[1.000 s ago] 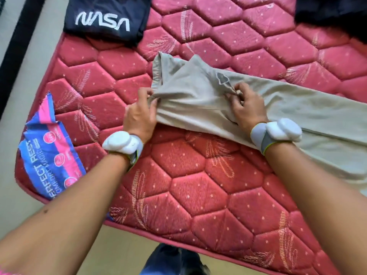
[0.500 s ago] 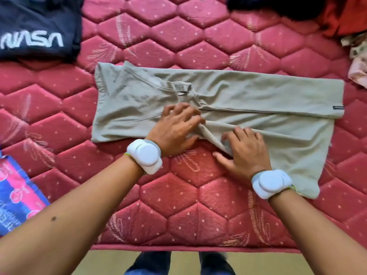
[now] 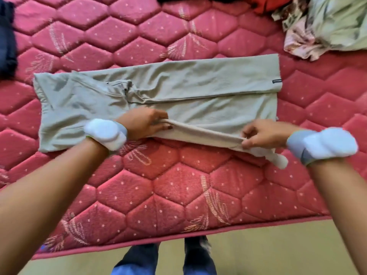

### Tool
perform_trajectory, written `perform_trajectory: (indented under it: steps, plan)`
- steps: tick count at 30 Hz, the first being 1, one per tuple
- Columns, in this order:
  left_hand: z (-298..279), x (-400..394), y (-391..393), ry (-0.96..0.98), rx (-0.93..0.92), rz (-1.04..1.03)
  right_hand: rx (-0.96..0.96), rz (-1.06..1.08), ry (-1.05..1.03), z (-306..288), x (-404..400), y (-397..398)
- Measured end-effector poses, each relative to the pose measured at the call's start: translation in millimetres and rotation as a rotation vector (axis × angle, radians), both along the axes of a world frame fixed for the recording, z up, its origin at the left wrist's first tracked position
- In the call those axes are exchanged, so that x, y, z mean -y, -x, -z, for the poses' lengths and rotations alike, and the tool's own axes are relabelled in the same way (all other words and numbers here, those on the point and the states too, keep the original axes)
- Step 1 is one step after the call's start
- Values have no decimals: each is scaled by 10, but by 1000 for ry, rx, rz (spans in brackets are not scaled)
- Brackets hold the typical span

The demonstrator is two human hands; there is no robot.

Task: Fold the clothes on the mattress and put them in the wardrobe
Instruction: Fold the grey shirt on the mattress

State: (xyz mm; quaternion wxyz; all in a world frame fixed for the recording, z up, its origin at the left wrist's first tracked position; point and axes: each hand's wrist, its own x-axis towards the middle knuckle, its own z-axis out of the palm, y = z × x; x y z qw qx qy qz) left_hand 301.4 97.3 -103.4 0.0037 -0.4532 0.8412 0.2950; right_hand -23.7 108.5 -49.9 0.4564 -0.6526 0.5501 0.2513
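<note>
A beige T-shirt (image 3: 198,86) lies lengthwise across the red quilted mattress (image 3: 158,185), its far side folded inward, collar to the left. My left hand (image 3: 145,123) grips the near edge of the shirt about mid-length. My right hand (image 3: 264,133) pinches the same near edge close to the hem at the right. Between the two hands that edge is lifted off the mattress and drawn taut.
A dark garment (image 3: 7,40) lies at the far left edge. Crumpled clothes, pale green and floral (image 3: 325,26), with red cloth (image 3: 266,4) behind, pile up at the top right. The mattress's near edge meets a tan floor (image 3: 268,249), where my legs stand.
My right hand has slid right along the shirt's near edge toward the hem. Both hands now hold that edge raised. The view has shifted right, so the dark garment is mostly out of frame.
</note>
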Motion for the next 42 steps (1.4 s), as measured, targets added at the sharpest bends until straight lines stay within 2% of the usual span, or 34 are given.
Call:
perform_trajectory:
  steps: [2,5,7,9,11,13,15,18,20,23,25,28,32,34,36,38,40,42]
  plan:
    - [-75,141,-19,-106,-80,-111,162,140,21,-20,297,182]
    - [-30,330,-47,23,-93,-313,460,719,336,121,662,377]
    - [75,382,-22,101,38,-390,444,939,443,278,700,458]
    - [177,383,11,178,149,-394,425,1019,404,410,577,519]
    - [220,342,28,261,176,-383,452,1112,432,502,429,527]
    - [242,299,45,359,202,-372,352,1058,558,572,293,457]
    - [273,254,73,425,235,-372,223,982,771,630,205,367]
    - [313,187,91,422,226,-396,133,1042,982,607,188,345]
    - [336,168,75,421,224,-388,-40,986,948,609,215,457]
    - [329,121,102,454,231,-361,-137,875,853,604,202,588]
    - [330,65,145,498,231,-384,-106,843,819,608,173,601]
    - [366,-4,247,503,267,-451,5,962,849,615,173,514]
    - [431,-57,321,479,271,-497,27,1119,1087,615,192,473]
    - [423,-65,285,478,248,-476,-71,1105,1079,605,130,523]
    - [414,-85,236,463,251,-424,-187,977,987,634,6,567]
    - [392,-114,204,485,278,-417,-208,850,916,695,-80,560]
    - [381,-141,172,517,282,-477,-229,844,967,752,-85,521]
    - [371,-161,129,516,268,-575,-399,845,1063,757,-27,433]
